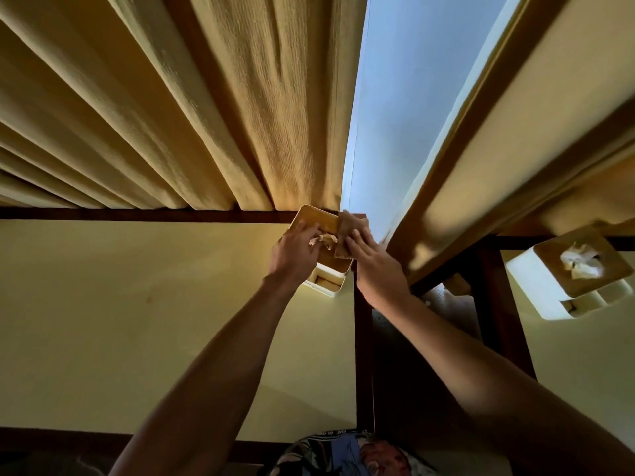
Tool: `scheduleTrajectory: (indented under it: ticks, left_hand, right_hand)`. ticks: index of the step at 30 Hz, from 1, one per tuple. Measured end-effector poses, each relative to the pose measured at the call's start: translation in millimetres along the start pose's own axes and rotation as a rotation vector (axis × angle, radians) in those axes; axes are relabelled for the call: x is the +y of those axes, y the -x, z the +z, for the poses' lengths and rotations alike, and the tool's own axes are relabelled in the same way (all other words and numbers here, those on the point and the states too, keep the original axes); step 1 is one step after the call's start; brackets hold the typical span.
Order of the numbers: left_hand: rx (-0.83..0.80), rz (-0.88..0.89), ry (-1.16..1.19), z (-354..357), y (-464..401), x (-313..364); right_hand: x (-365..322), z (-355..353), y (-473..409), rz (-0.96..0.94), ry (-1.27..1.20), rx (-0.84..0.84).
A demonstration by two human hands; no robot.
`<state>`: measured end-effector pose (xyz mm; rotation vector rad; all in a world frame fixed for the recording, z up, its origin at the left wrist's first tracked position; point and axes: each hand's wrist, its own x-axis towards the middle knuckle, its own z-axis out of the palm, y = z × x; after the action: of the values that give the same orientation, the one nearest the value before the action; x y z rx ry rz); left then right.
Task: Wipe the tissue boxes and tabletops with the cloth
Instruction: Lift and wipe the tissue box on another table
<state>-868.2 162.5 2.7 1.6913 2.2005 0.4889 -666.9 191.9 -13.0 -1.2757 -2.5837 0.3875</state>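
Observation:
A white tissue box (326,280) with a wooden lid stands at the far right corner of a pale tabletop (137,321). My left hand (295,255) rests on the lid's left side, its fingers at the tuft of tissue (323,239). My right hand (374,266) presses a folded brown cloth (348,231) flat against the lid's right side with straight fingers. A second white tissue box (549,297), tissue sticking out of its wooden lid, sits on the neighbouring tabletop (584,372) at the right.
Yellow curtains (171,115) hang behind the table, with a strip of bright window (412,115) between them. A dark wooden frame (364,355) edges both tabletops, with a dark gap between them. Patterned clothing (343,455) shows at the bottom edge.

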Motion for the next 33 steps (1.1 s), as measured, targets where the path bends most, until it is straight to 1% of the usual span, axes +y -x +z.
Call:
scheduleTrajectory:
  ticks: [1,3,5,6,7,8,11,13,15,16,18,20,22,25,27,29,31,33]
  left_hand:
    - [0.003,-0.003,0.004,2.8,-0.4,-2.1]
    - [-0.002,0.003,-0.003,5.8,-0.5,-6.8]
    - [-0.023,0.008,-0.017,7.2,-0.2,-10.9]
    - [-0.026,0.003,-0.015,8.3,-0.8,-12.8]
    - [-0.024,0.001,-0.007,8.9,-0.9,-13.8]
    - [-0.018,0.004,0.004,9.2,0.1,-13.5]
    - [0.06,0.073,0.04,12.6,2.9,-11.4]
    - [0.111,0.052,0.062,15.3,6.7,-11.9]
    - [0.037,0.0,0.092,17.7,10.7,-13.1]
    - [-0.02,-0.003,0.104,18.8,11.1,-14.3]
    - [-0.089,0.008,0.123,17.1,9.8,-15.3]
    - [-0.123,-0.005,0.129,12.7,7.1,-15.7]
    - [-0.137,-0.016,0.132,8.3,7.5,-15.9]
    - [-0.154,-0.017,0.15,5.6,7.7,-17.2]
    - [-0.155,-0.017,0.165,7.9,7.1,-19.0]
    - [-0.157,-0.015,0.165,9.6,6.3,-19.5]
    - [-0.148,-0.013,0.169,11.9,4.6,-21.8]
    - [-0.131,-0.006,0.179,14.0,3.9,-22.7]
  right_hand:
    - [-6.0,5.3,11.2,-0.017,0.011,0.023]
    - [-20.2,11.6,32.9,-0.071,0.01,0.009]
    - [-23.1,8.9,40.2,-0.121,-0.033,0.013]
    - [-17.8,6.0,35.2,-0.126,-0.054,0.036]
    - [-11.7,2.4,27.4,-0.087,-0.089,0.057]
    - [-6.7,-2.8,18.7,-0.005,-0.151,0.057]
    - [2.0,-27.2,-9.0,0.373,-0.444,0.056]
    - [4.3,-35.8,-20.4,0.635,-0.666,0.076]
    - [9.0,-37.3,-25.7,0.8,-0.864,0.034]
    - [10.0,-35.9,-28.1,0.821,-0.942,-0.011]
    - [9.5,-31.2,-32.9,0.805,-1.056,-0.096]
    - [9.7,-28.8,-44.0,0.766,-1.112,-0.154]
    - [12.4,-27.6,-60.8,0.731,-1.057,-0.237]
    - [18.0,-20.6,-96.4,0.665,-0.932,-0.472]
    - [11.7,-16.3,-121.3,0.606,-0.796,-0.586]
    - [-2.9,-14.4,-143.4,0.518,-0.703,-0.668]
    - [-15.1,-2.9,-165.8,0.439,-0.651,-0.716]
    - [-20.2,13.0,-189.4,0.452,-0.661,-0.737]
